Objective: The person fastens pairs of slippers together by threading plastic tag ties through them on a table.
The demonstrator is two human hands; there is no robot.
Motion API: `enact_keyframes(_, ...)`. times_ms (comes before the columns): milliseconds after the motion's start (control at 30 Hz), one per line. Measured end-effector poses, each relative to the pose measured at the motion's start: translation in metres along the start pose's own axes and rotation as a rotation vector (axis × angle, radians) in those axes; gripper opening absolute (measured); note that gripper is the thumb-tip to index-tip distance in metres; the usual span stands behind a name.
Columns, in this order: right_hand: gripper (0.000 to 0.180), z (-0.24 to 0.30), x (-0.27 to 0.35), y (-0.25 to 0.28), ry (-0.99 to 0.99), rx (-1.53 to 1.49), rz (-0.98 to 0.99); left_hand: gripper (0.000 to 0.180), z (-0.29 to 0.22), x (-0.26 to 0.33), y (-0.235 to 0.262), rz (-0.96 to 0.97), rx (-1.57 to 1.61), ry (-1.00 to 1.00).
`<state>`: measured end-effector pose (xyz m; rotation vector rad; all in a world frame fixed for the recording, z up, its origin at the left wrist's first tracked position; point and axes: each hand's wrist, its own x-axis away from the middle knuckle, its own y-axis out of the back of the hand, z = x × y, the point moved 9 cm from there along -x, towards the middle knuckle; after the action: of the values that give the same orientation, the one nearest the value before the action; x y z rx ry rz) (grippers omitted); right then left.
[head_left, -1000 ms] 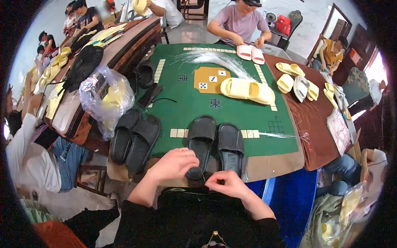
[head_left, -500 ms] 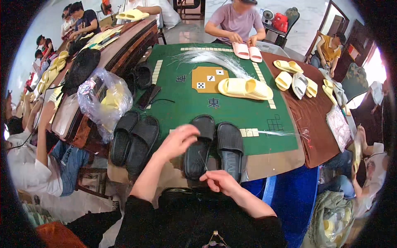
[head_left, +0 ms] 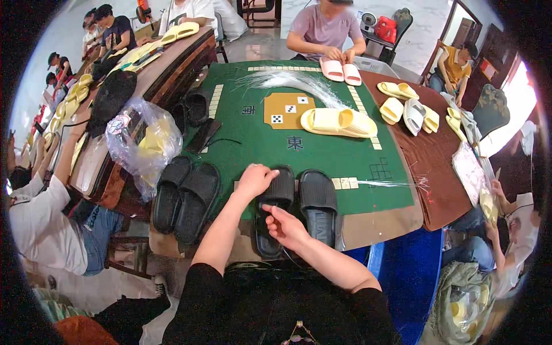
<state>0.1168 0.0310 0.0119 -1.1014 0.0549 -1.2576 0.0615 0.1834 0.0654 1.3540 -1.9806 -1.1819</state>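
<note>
Two black slide slippers lie before me with their toes pointing away. My left hand [head_left: 256, 180] is closed, fingers curled, at the left edge of the strap of the left slipper [head_left: 282, 185]. What it holds, if anything, is hidden. Over the same slipper's footbed, just below the strap, my right hand [head_left: 283, 225] pinches a thin pale strand, only faintly visible at its fingertips. The right slipper [head_left: 319, 192] lies beside it, untouched. Left of my left forearm rests another pair of black slippers [head_left: 198, 198].
A yellow slipper [head_left: 339, 122] and a bundle of clear strands [head_left: 299, 80] lie on the green mat [head_left: 241, 149]. A clear plastic bag [head_left: 123, 141] sits at left, several pale slippers [head_left: 397, 90] at right. Across the table a co-worker [head_left: 328, 34] handles pink slippers [head_left: 340, 70].
My right hand has moved away from me and left, from the slipper's heel to below its strap. My left hand has drawn in its fingers and come down at the strap's left edge.
</note>
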Motion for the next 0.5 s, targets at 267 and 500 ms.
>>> enact_keyframes(267,0.027,-0.015,-0.025,-0.004,-0.017,-0.042,-0.043,0.043,0.009,-0.004,-0.023,0.251,0.191,0.206)
enact_keyframes(500,0.017,-0.013,-0.031,0.006,0.054,-0.117,-0.139,0.035,0.006,-0.009,-0.031,0.201,0.2,0.119)
